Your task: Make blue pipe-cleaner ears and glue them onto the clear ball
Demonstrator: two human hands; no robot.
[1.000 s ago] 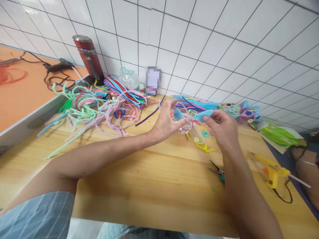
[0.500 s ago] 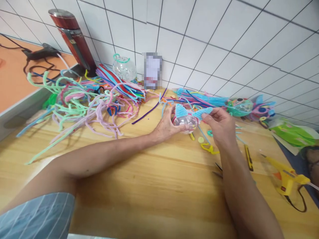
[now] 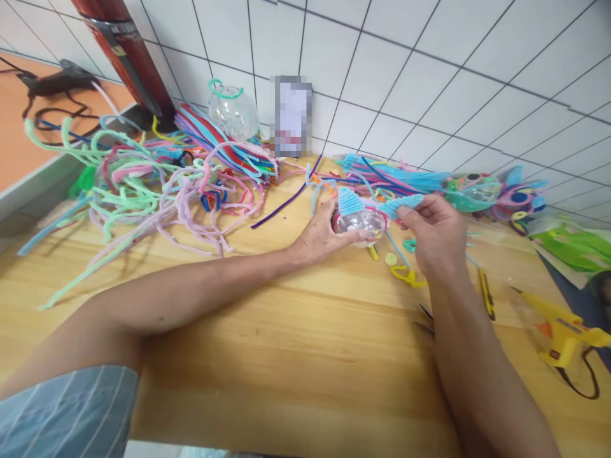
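Table (image 3: 296, 356) crowded with pipe cleaners (image 3: 157, 191) beyond the fingers; clear ball (image 3: 359, 224) sits cupped in left hand (image 3: 319, 236), fingers curled under and around it. Right hand (image 3: 432, 232) pinches a blue fin (image 3: 403, 206) against the ball's right side, thumb and forefinger pressed together. Risk, as judged: the smooth ball could roll out of the loose cup, or the fin could sit crooked if the pinch slips.

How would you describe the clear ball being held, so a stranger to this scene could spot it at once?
Start at the white tiled wall and come down to the light wooden table, where two bare hands meet in the middle. Cupped in the left hand is a clear plastic ball. Unlike the other clear ball by the wall, it carries blue fuzzy pipe-cleaner fins.
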